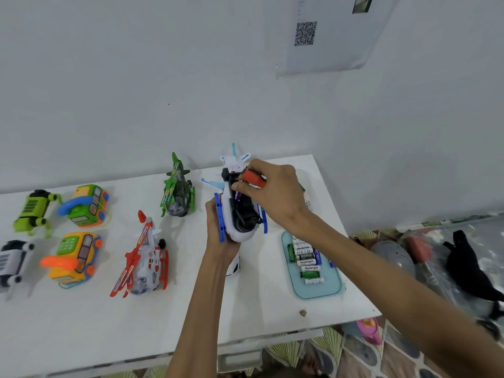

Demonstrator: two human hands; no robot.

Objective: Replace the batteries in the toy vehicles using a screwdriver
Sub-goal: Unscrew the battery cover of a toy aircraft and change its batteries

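Under the right hand (pixel 275 197), screwdriver (pixel 253 178) tip unseen.

White table (pixel 81 323). Near its far edge, white helicopter (pixel 231 230) with blue skids, pale blue blades and a black underside; against it, screwdriver (pixel 253 179) with a red-orange handle. Just left of that, green helicopter (pixel 178 192) with striped stickers and a clear belly. Toward the middle, red helicopter (pixel 144 257), white-bodied, red on blades and skids. Toward the left edge, lime robot dog (pixel 32 211) with black joints, white robot dog (pixel 11 260) with black trim, green phone bus (pixel 87 205) with blue handset and orange trim, yellow phone bus (pixel 73 257) with orange handset and green keypad. By the right edge, pale blue tray (pixel 328 291) of white, green, black and purple batteries (pixel 306 261).
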